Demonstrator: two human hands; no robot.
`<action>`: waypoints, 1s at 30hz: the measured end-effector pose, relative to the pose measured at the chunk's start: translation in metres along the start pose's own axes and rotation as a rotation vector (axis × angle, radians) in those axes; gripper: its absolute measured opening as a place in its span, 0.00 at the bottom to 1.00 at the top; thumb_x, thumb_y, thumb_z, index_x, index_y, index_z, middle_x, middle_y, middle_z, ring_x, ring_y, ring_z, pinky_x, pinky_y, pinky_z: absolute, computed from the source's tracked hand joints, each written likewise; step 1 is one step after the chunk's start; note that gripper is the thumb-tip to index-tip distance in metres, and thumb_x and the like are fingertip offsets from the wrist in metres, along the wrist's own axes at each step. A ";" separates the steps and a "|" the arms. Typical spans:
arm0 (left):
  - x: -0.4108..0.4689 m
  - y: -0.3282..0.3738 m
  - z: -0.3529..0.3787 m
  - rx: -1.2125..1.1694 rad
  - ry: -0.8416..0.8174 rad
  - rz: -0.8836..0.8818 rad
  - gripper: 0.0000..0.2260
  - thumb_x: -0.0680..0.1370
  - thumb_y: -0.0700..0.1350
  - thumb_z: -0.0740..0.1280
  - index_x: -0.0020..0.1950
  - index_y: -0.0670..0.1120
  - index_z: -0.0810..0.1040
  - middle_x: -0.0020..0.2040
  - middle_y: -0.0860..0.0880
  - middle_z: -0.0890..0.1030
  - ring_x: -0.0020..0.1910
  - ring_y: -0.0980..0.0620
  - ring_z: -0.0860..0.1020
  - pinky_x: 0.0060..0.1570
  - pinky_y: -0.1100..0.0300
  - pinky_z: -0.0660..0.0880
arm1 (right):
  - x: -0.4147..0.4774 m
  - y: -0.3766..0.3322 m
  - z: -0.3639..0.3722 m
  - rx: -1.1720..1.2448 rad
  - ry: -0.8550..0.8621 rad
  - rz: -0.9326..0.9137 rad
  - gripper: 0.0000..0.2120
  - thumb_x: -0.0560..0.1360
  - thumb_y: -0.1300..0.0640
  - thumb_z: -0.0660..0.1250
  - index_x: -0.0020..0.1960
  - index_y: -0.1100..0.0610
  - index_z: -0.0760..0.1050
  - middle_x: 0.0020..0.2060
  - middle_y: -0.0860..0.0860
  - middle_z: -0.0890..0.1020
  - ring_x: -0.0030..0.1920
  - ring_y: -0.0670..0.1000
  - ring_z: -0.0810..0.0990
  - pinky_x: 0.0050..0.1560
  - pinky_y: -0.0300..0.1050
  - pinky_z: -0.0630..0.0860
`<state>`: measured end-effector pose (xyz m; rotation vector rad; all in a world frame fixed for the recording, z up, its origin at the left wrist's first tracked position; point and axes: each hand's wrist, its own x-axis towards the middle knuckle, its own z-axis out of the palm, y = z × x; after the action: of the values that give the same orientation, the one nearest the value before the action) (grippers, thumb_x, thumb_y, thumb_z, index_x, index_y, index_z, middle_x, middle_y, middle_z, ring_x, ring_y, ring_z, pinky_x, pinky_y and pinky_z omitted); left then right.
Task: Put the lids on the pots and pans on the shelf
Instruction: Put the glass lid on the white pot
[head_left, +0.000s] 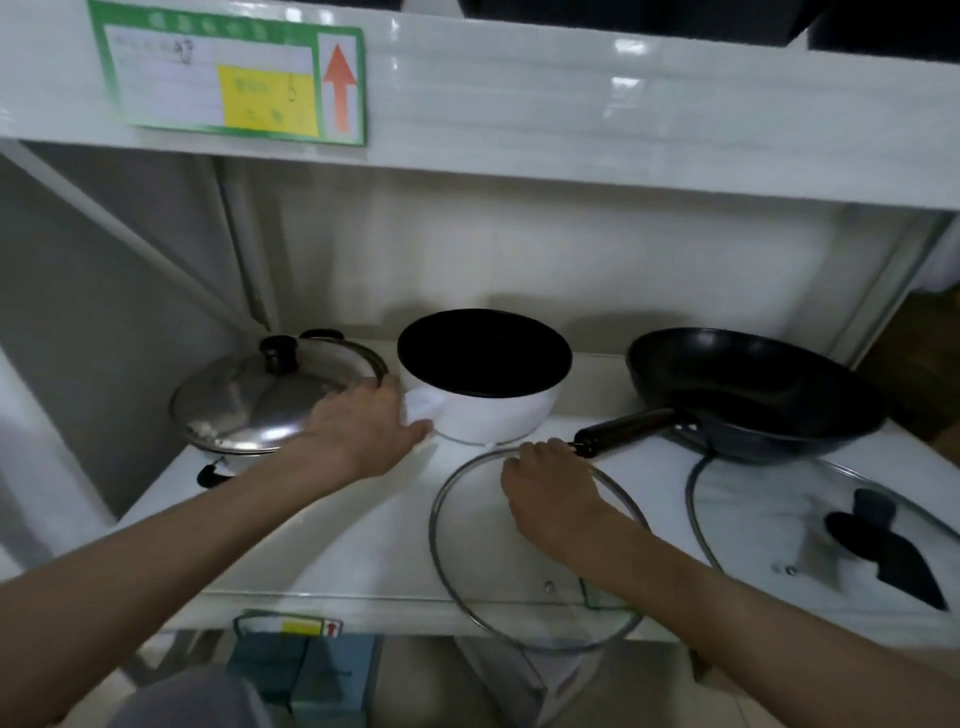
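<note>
A white saucepan (493, 410) with a black inside stands uncovered at the middle of the shelf (363, 530). My left hand (363, 431) grips its white handle. In front of it lies a round glass lid (478, 561), jutting past the shelf's front edge. My right hand (550, 493) rests on this lid, fingers curled over its middle, hiding the knob. At the left stands a pot covered by a steel lid (260, 400) with a black knob. To the right a black frying pan (748, 389) sits open, with a larger glass lid (810, 530) lying before it.
The upper shelf's white front edge (571, 119) hangs overhead, bearing a green-framed label (228, 78) with a red arrow. A slanted brace and the left wall close the left side. Below the shelf edge sit teal boxes (306, 670).
</note>
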<state>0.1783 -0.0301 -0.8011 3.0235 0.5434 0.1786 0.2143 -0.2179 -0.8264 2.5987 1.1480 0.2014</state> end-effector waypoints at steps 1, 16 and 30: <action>0.001 0.000 0.002 -0.041 -0.022 -0.016 0.30 0.76 0.64 0.57 0.69 0.44 0.66 0.68 0.42 0.73 0.65 0.41 0.73 0.59 0.50 0.70 | -0.002 -0.001 0.010 -0.071 -0.031 -0.004 0.10 0.71 0.64 0.70 0.52 0.63 0.78 0.51 0.60 0.79 0.53 0.59 0.77 0.60 0.51 0.70; -0.001 0.006 -0.004 -0.115 -0.186 -0.090 0.33 0.76 0.64 0.57 0.74 0.44 0.63 0.72 0.42 0.70 0.68 0.42 0.71 0.59 0.53 0.69 | -0.038 -0.005 0.022 0.105 0.058 0.346 0.29 0.57 0.50 0.82 0.49 0.67 0.81 0.42 0.62 0.79 0.41 0.57 0.80 0.34 0.48 0.77; 0.000 -0.010 0.012 -0.242 -0.180 -0.076 0.32 0.75 0.65 0.59 0.73 0.47 0.65 0.69 0.42 0.73 0.64 0.41 0.74 0.58 0.51 0.72 | -0.045 0.013 0.040 0.482 0.084 0.242 0.10 0.81 0.50 0.54 0.48 0.56 0.65 0.38 0.51 0.75 0.37 0.54 0.75 0.37 0.47 0.69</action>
<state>0.1767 -0.0211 -0.8142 2.7444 0.5735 -0.0303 0.2029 -0.2679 -0.8605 3.1847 1.0023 0.0915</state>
